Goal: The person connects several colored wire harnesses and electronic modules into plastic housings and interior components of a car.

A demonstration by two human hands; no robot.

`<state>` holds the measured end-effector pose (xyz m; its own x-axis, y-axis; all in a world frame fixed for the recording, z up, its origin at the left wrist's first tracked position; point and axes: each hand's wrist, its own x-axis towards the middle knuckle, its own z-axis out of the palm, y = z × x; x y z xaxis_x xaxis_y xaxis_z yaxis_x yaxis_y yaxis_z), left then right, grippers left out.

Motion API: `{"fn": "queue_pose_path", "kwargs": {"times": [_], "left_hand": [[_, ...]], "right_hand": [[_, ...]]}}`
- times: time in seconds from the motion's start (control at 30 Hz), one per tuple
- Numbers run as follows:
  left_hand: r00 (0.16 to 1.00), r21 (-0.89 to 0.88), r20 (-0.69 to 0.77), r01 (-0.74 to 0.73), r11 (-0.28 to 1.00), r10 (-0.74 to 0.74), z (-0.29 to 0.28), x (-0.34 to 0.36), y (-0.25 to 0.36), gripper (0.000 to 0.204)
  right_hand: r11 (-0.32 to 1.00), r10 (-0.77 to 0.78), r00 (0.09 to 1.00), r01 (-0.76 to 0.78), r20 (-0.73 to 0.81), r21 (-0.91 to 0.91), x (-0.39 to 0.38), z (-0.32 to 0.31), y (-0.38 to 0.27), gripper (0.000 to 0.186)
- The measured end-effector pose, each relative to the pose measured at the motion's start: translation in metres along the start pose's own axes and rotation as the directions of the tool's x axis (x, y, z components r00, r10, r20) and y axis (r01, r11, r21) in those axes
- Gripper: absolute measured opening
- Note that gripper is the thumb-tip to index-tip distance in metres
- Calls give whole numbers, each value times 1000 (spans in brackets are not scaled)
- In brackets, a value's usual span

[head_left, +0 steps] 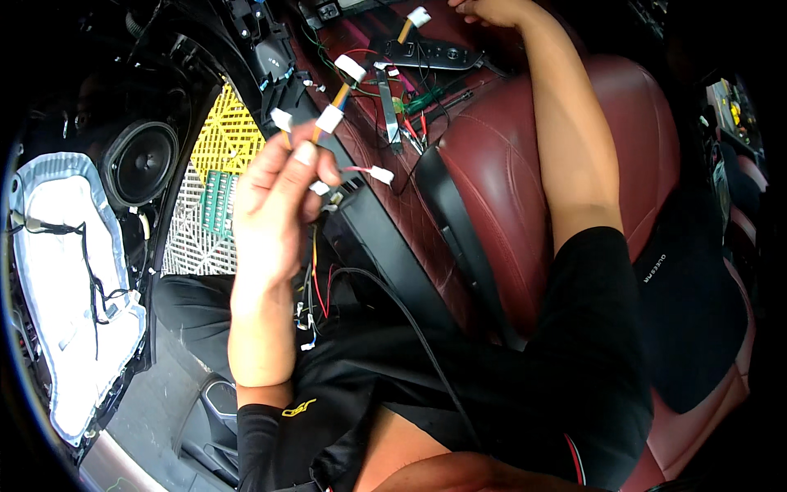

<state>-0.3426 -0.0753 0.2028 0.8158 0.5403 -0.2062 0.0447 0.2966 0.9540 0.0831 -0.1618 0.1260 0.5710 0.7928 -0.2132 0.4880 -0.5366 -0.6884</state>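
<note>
My left hand (283, 193) is closed on a bundle of wires with white plug connectors. One white connector (329, 120) sticks up above the thumb, and orange and blue wires run from it to another white connector (351, 68). A connector on a pink wire (381, 175) hangs out to the right of the fingers. My right hand (485, 11) is stretched far forward over the red seat to the top edge. Its fingers look bent and are partly cut off, so its grip is unclear. Left of it is a white connector on orange wires (418, 17).
A black switch panel (438, 56), a flat metal pry bar (388, 107) and loose wires lie on the red leather seat (500, 156). At left is the stripped door with a round speaker (142, 163). Below it, a green tool set (220, 201) lies on yellow and white grating.
</note>
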Motion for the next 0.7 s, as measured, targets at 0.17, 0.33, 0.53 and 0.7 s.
{"fn": "queue_pose_path", "kwargs": {"times": [0.17,0.33,0.53,0.7], "left_hand": [[994,-106,-61,-97,990,91,-9,1,12,27],[992,-126,-48,-124,984,119,-17,-4,12,27],[980,-115,-147,-153,982,136,-37,-4,23,32],[980,-91,-136,-156,984,143,-36,4,20,33]], "right_hand": [[978,94,912,-10,398,-208,17,42,1,20],[913,318,716,-55,622,-403,10,80,-26,46],[888,292,664,80,688,-453,25,109,-7,44],[851,-408,768,516,494,-99,11,126,-48,50]]}}
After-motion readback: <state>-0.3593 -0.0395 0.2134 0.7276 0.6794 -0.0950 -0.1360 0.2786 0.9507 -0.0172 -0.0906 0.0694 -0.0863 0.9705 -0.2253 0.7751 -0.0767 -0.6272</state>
